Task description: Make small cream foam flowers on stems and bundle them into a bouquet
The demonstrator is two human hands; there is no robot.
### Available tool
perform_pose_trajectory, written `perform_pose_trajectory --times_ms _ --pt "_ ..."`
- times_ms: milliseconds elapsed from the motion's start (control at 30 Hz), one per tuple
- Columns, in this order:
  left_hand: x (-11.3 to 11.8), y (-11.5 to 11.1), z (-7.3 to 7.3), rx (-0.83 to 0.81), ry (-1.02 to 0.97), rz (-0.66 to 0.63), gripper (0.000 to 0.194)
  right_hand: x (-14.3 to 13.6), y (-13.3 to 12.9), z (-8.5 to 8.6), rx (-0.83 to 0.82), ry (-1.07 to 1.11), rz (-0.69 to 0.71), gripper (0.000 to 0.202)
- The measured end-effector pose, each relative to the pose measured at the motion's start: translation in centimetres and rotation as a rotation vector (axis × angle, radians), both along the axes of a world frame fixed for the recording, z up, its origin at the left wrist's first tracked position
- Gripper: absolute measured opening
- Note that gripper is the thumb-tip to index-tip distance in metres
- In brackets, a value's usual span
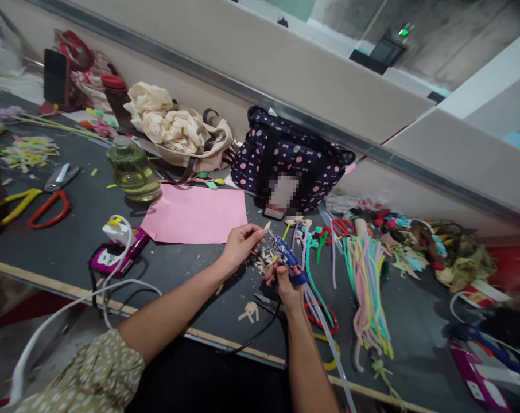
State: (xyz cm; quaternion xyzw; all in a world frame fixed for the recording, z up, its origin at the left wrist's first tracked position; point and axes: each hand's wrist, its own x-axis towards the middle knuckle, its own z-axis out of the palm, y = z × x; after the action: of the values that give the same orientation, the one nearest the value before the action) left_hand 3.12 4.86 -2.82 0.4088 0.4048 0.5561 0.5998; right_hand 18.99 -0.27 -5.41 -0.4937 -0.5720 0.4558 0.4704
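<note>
In my right hand [289,291] is a blue glue gun [293,265], its nozzle pointing up and left. A clear glue stick [329,335] trails from its rear toward the front edge. My left hand [241,245] is closed in a pinch on a small pale strip [267,226], close to the nozzle. Beneath both hands lie loose cream strips [264,261] and scraps. Another little pile of cream strips [249,311] lies nearer the front edge. Red-handled scissors [329,318] rest partly behind my right forearm.
Pink paper [200,215] lies behind my left hand, near a green bottle [133,172]. A dark patterned bag [286,155] stands against the partition. Pastel pipe cleaners [367,292] are bunched at the right. A purple power strip [117,252] and white cable [66,304] sit left.
</note>
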Motion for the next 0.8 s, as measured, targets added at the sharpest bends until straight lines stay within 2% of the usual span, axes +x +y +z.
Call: perform_pose_trajectory --times_ms 500,800 --pt "-0.08 -0.17 0.50 -0.014 0.003 0.006 0.033 -0.04 -0.15 0.15 0.016 -0.141 -0.076 0.044" --pt "-0.11 -0.16 0.48 -0.010 0.008 0.007 0.032 -0.57 -0.12 0.38 -0.023 -0.067 -0.083 0.046"
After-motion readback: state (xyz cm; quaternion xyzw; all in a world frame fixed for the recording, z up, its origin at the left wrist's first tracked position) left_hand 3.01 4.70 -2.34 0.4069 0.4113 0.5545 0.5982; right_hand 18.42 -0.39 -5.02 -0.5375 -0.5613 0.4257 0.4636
